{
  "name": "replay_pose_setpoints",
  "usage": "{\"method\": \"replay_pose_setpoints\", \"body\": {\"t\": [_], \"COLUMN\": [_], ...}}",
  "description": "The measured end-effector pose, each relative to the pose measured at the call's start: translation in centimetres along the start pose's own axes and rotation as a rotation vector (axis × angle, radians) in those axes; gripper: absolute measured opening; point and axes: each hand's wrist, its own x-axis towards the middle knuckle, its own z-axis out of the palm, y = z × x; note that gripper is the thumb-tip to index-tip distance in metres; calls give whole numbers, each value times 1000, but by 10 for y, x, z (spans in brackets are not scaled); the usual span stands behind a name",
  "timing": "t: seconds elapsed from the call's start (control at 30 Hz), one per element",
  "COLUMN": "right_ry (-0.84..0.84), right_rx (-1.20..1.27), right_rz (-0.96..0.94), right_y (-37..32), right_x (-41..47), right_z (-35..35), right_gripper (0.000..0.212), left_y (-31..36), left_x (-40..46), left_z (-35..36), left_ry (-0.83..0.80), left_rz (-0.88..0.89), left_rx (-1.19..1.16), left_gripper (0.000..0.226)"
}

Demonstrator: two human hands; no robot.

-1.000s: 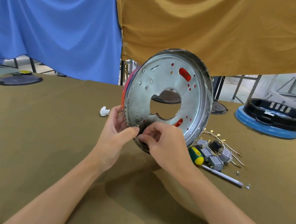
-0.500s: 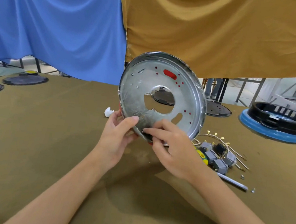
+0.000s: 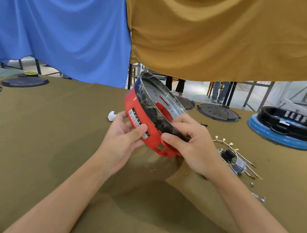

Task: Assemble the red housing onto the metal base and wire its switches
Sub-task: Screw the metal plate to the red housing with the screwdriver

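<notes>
- Red housing, with the metal base seated in it, is held tilted above the table between both hands.
- Left hand grips its labelled wall, thumb on top.
- Right hand pinches the near rim.
- Just right of that grip lie switches with loose wires.
- Beyond the grip hang a blue cloth and an ochre cloth.

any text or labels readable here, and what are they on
Nothing can be read.
Sticker on the red housing, between the left hand and right hand: white and red panels with small print, too blurred to read.
White label inside the black ring on the blue base: too small to read.
</notes>
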Motion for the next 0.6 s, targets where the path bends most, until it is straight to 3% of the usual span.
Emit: {"method": "replay_pose_setpoints", "body": {"t": [0.13, 0.6], "right_ry": [-1, 12], "right_rx": [76, 19], "right_rz": [11, -11], "right_y": [-6, -8], "right_x": [2, 2], "right_z": [-6, -9], "right_gripper": [13, 14], "left_y": [2, 7], "left_x": [0, -3], "left_z": [0, 4], "left_ry": [-22, -46], "left_rz": [6, -6], "left_rx": [-15, -73], "left_gripper": [46, 59]}}
